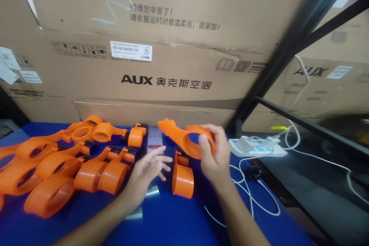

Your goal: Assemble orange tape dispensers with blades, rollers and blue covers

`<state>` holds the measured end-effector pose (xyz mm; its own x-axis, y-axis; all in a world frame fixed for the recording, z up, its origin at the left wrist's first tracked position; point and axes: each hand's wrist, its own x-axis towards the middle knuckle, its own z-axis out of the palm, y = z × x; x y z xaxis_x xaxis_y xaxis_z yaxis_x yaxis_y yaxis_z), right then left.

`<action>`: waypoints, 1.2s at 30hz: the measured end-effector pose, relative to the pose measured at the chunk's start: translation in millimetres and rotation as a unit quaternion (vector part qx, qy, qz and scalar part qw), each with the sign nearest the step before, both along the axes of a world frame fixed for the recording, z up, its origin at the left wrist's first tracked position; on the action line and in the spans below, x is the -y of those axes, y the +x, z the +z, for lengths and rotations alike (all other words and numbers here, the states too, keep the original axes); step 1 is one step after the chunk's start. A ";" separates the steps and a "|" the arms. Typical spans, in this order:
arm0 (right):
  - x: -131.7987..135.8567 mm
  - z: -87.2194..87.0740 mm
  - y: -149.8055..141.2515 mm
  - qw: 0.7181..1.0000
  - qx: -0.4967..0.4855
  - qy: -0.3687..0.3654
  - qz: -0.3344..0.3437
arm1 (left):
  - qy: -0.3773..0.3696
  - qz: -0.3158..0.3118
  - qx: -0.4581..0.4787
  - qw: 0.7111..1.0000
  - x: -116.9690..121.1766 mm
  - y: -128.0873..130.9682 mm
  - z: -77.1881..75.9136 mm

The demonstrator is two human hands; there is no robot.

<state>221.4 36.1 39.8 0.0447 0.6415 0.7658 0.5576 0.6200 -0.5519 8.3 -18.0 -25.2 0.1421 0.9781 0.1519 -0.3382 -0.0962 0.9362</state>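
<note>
- The right hand (215,153) clamps an orange ring-shaped holder (184,144) between thumb and fingers, gripping the right side of its ring; the narrower end points left and far, raised above the blue bench (170,223).
- The left hand (148,167), its fingers spread apart, reaches in just left of and nearer than the held piece; whether its fingertips touch the phone (155,138) behind them cannot be told.
- A second orange holder (184,180) rests on the bench between the hands, on the near side of the raised one.
- More orange holders (115,177) crowd the left side of the bench in rows.
- At right, beyond the right hand, sits a white power strip (271,150) with trailing white cables (245,188).
- An AUX-branded cardboard box (173,54) fills the far side.
</note>
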 end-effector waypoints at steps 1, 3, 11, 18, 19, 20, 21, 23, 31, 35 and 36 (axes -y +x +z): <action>8.1 -1.5 -10.0 0.999 0.025 0.000 0.035 | 0.003 0.000 0.027 1.000 0.1 0.8 0.4; 22.3 -5.0 -27.7 0.990 0.080 -0.003 0.112 | -0.001 0.000 0.089 0.996 0.6 2.1 2.0; 53.3 -10.2 -51.3 0.946 0.114 -0.065 0.297 | -0.125 0.140 0.202 0.961 -2.7 -0.1 17.4; 66.9 -6.2 -54.3 0.949 0.076 -0.177 0.250 | -0.158 0.162 0.199 0.954 -3.0 -6.1 14.7; 66.7 -5.9 -53.9 0.949 0.085 -0.190 0.237 | -0.160 0.161 0.206 0.952 -3.3 -7.4 13.4; 66.0 -5.5 -53.3 0.950 0.093 -0.197 0.223 | -0.162 0.162 0.214 0.950 -3.6 -8.4 12.2; 64.6 -5.2 -52.4 0.951 0.105 -0.199 0.210 | -0.163 0.165 0.223 0.947 -4.0 -9.2 11.2; 60.3 -5.2 -50.7 0.952 0.137 -0.196 0.189 | -0.168 0.168 0.240 0.941 -4.5 -9.8 10.2; 36.5 -20.4 -51.2 0.932 0.328 -0.133 0.082 | -0.177 0.129 0.262 0.940 -5.2 -9.5 13.8; 36.0 -19.0 -49.4 0.908 0.397 -0.061 0.114 | -0.197 0.084 0.278 0.936 -6.7 -19.4 17.1; 38.0 -18.0 -49.5 0.898 0.416 -0.046 0.139 | -0.187 0.076 0.249 0.947 -7.3 -22.9 17.8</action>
